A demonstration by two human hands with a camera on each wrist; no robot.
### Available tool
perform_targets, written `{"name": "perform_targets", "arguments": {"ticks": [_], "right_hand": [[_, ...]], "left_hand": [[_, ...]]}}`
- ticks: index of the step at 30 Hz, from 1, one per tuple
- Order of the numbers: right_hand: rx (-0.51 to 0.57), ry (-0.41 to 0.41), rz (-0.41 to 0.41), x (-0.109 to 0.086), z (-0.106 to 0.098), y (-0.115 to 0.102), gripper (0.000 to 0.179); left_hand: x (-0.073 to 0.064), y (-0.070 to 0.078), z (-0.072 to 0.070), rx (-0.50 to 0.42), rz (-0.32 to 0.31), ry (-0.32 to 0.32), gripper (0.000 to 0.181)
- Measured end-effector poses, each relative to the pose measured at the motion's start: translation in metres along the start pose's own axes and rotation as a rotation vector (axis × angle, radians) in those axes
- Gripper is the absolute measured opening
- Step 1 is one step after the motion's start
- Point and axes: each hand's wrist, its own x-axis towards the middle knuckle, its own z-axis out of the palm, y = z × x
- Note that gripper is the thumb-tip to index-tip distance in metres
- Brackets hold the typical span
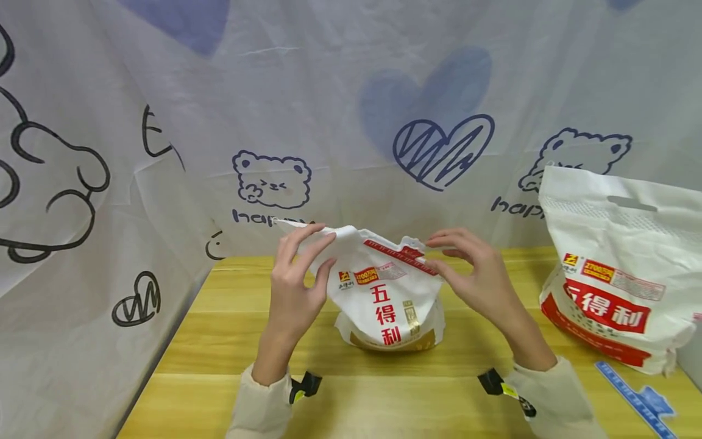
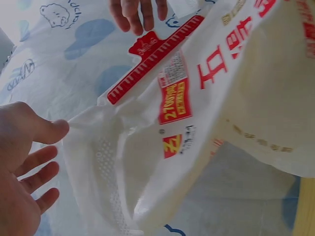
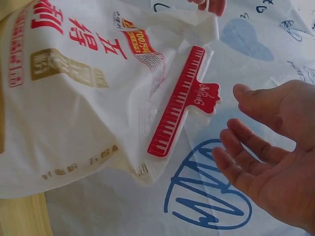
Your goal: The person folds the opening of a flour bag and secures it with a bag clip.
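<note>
a white bag (image 1: 378, 299) with red lettering is set mid-surface (image 1: 219, 360), its top slumped, with a red clip (image 3: 179, 110) fitted along part of its upper edge. both hands are held with thumb and fingers spread wide, nothing gripped: the left hand (image 1: 298, 283) is placed at the bag's upper left corner, thumb contact cannot be told, and the right hand (image 1: 482, 277) just beside the clip, apart from it. farther right, a second bag (image 1: 614, 274) is stood behind a blue clip (image 1: 638, 396), backed by a printed cloth (image 1: 340, 110).
</note>
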Motion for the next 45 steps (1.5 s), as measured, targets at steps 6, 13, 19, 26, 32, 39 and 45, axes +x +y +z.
{"name": "perform_targets", "arguments": {"ticks": [6, 13, 19, 26, 32, 39, 45], "right_hand": [[-0.059, -0.048, -0.100, -0.018, 0.003, 0.000, 0.037], [-0.035, -0.155, -0.166, -0.045, 0.019, 0.004, 0.039], [-0.109, -0.200, -0.211, -0.066, 0.031, 0.014, 0.040], [-0.232, -0.233, -0.284, -0.076, 0.040, 0.023, 0.044], [-0.381, -0.233, -0.416, -0.080, 0.046, 0.032, 0.042], [-0.370, -0.161, -0.478, -0.083, 0.049, 0.042, 0.033], [-0.360, -0.134, -0.554, -0.077, 0.059, 0.046, 0.035]], "left_hand": [[-0.021, 0.000, 0.002, -0.030, 0.010, -0.039, 0.038], [-0.050, -0.001, 0.011, -0.057, 0.010, -0.292, 0.033], [-0.069, -0.003, 0.024, -0.046, 0.137, -0.427, 0.034], [-0.087, -0.008, 0.032, 0.018, 0.218, -0.479, 0.035], [-0.093, -0.006, 0.039, 0.066, 0.295, -0.436, 0.021], [-0.097, -0.003, 0.045, 0.074, 0.324, -0.434, 0.025], [-0.101, -0.011, 0.042, 0.090, 0.344, -0.392, 0.023]]}}
